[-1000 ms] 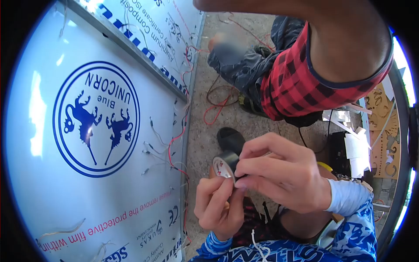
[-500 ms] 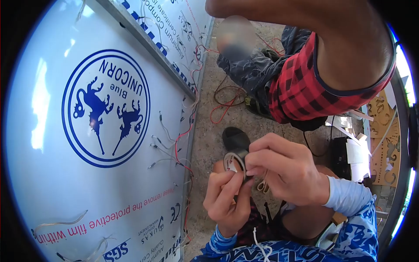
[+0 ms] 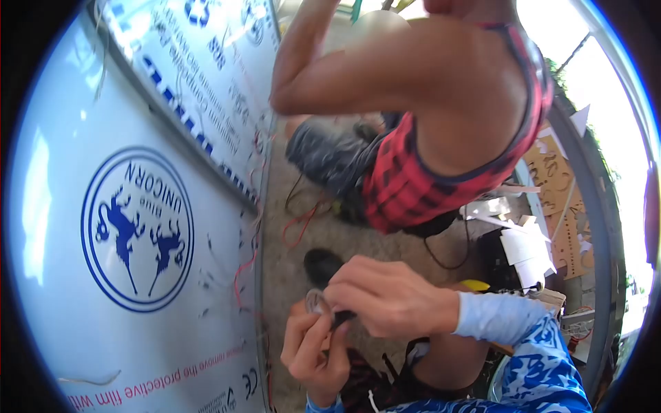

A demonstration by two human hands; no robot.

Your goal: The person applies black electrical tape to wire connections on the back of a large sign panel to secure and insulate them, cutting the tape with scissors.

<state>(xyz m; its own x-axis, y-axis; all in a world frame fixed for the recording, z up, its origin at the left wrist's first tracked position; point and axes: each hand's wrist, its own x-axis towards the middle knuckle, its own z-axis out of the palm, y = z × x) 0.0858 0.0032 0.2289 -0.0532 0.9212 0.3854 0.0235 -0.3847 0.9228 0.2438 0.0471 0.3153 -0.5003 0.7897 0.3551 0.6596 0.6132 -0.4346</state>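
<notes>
A small roll of dark tape (image 3: 317,303), its pale core ring showing, is held between my two hands in the lower middle of the head view. My left hand (image 3: 311,347) is closed around the roll from below, thumb and fingers gripping its side. Fingers of my right hand (image 3: 392,296) are pinched at the roll's right edge, where a dark strip of tape shows between the hands. Motion blur hides exactly what the right fingertips grip.
A large white panel (image 3: 62,330) with blue print stands at left, a metal bar (image 3: 172,113) across it and wires (image 3: 251,255) along its edge. A co-worker in a checked sleeveless top (image 3: 406,182) is close in front. Papers and boards (image 3: 527,248) lie at right.
The view has swung up and right, showing more of the co-worker, whose arm is bent and raised. Both my hands sit lower and further left in view, still on the tape roll.
</notes>
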